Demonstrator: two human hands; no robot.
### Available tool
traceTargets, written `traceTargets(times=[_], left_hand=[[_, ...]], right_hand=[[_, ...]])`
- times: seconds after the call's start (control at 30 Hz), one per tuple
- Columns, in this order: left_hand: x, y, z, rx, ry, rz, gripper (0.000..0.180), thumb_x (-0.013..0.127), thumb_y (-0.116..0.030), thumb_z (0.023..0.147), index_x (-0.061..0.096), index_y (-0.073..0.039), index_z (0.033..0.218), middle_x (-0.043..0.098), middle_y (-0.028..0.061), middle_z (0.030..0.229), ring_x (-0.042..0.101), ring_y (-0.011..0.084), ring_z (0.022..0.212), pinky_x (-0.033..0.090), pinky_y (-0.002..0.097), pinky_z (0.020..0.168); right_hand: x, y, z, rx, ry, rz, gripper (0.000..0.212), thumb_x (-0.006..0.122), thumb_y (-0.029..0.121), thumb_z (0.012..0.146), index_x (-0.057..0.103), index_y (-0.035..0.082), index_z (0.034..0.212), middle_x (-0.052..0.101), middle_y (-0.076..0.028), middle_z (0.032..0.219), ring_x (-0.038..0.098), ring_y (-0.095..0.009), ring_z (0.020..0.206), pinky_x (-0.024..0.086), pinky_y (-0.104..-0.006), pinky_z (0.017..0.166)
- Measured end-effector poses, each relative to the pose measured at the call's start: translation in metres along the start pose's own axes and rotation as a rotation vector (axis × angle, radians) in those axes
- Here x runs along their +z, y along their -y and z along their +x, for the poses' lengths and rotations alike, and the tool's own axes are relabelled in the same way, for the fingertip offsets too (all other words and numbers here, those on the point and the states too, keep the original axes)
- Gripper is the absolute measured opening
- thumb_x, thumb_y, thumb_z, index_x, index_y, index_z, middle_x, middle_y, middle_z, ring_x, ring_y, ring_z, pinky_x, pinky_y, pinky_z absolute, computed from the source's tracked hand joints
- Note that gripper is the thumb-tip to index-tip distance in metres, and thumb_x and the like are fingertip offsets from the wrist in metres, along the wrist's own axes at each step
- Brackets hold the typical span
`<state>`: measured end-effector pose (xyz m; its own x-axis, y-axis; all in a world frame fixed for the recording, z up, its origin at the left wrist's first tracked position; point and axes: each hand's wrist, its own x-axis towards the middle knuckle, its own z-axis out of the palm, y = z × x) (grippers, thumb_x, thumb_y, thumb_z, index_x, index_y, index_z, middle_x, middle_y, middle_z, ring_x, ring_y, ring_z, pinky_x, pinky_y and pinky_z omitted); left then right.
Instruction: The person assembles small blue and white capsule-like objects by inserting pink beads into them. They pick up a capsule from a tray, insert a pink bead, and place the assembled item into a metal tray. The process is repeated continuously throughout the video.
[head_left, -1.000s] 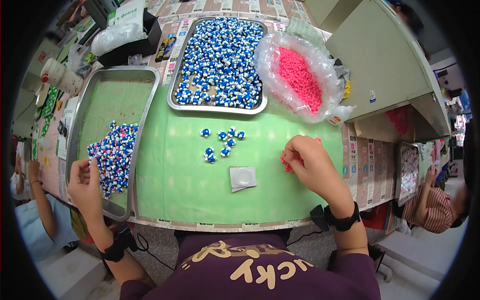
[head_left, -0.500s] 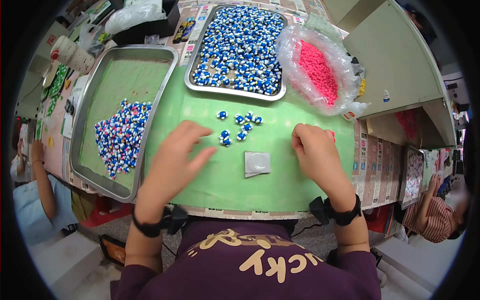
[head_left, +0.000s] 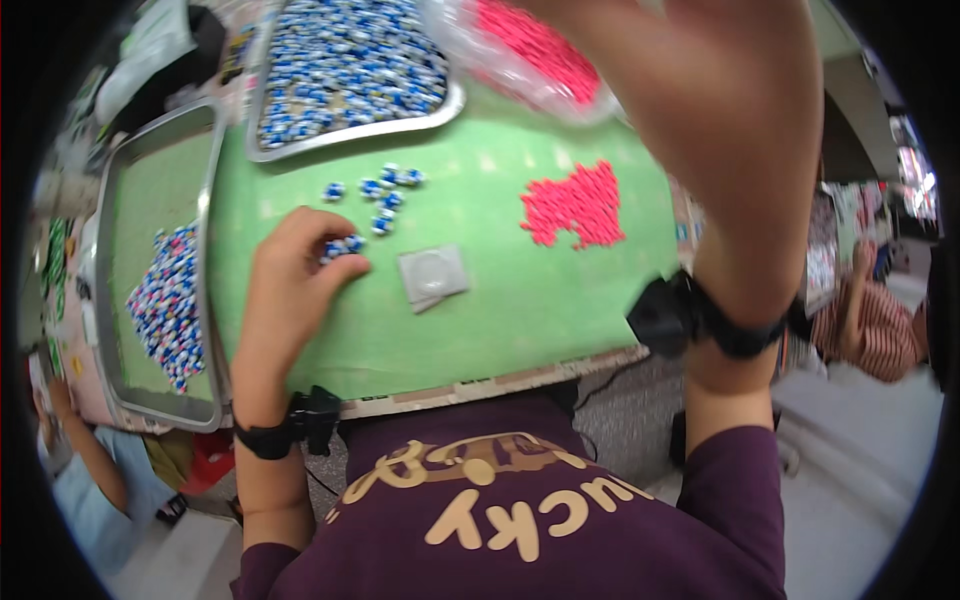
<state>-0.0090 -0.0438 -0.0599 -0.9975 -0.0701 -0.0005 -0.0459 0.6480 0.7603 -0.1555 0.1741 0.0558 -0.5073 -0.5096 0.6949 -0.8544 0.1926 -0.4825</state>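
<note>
My left hand (head_left: 295, 270) rests on the green mat (head_left: 480, 330), its fingertips pinched on a small blue-and-white piece (head_left: 345, 245). A few more loose blue-and-white pieces (head_left: 385, 190) lie just beyond it. A small clear square packet (head_left: 432, 275) lies to its right. A loose pile of pink pieces (head_left: 575, 205) sits on the mat at the right. My right hand (head_left: 720, 130) is lifted high, close to the camera, above that pile; its fingers run out of the top of the picture.
A metal tray (head_left: 455, 100) full of blue-and-white pieces stands at the back, with a clear bag of pink pieces (head_left: 540, 50) beside it. A second metal tray (head_left: 205, 300) at the left holds a smaller blue-and-white heap (head_left: 165, 300). Other people sit at the right (head_left: 870, 320) and lower left (head_left: 80, 470).
My left hand came from the left tray onto the mat and closed on a piece. A pink pile now lies on the mat. My right hand rose toward the camera.
</note>
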Motion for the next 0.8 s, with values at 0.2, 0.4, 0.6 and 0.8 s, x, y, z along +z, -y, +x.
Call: traceTargets(times=[0.2,0.4,0.6,0.8], left_hand=[[-0.004,0.014,-0.005,-0.171,-0.009,-0.191,0.023,0.067,0.001,0.086,0.066,0.0,0.109,0.063,0.0024,0.091,0.06,0.0118,0.086,0.051,0.0229,0.072],[-0.02,-0.004,-0.003,-0.066,-0.086,-0.402,0.018,0.058,-0.003,0.094,0.065,0.003,0.109,0.067,0.0096,0.103,0.056,0.0087,0.068,0.046,0.0206,0.059],[0.005,-0.038,-0.008,-0.24,0.207,-1.005,0.018,0.061,-0.005,0.094,0.064,0.003,0.109,0.066,0.0097,0.09,0.059,0.0109,0.062,0.046,0.0214,0.049],[0.006,-0.042,-0.001,-0.328,0.346,-1.217,0.015,0.065,-0.008,0.092,0.065,0.001,0.104,0.065,0.0026,0.079,0.058,0.0054,0.061,0.044,0.0175,0.048]], right_hand=[[0.014,-0.017,0.009,-0.039,-0.028,-0.014,0.013,0.061,-0.005,0.071,0.058,0.003,0.081,0.062,-0.008,0.075,0.061,-0.024,0.072,0.048,-0.0332,0.065],[0.024,-0.01,-0.04,0.086,0.059,0.173,0.011,0.063,0.002,0.07,0.062,0.004,0.081,0.064,-0.01,0.072,0.064,-0.031,0.07,0.048,-0.0382,0.061],[0.045,0.014,-0.082,0.153,0.151,0.392,0.015,0.062,-0.002,0.069,0.053,0.009,0.075,0.056,-0.004,0.077,0.058,-0.028,0.079,0.037,-0.0379,0.072],[0.034,0.019,-0.08,0.163,0.261,0.403,0.027,0.069,-0.011,0.067,0.053,0.009,0.075,0.064,-0.005,0.087,0.061,-0.023,0.081,0.042,-0.033,0.074]])
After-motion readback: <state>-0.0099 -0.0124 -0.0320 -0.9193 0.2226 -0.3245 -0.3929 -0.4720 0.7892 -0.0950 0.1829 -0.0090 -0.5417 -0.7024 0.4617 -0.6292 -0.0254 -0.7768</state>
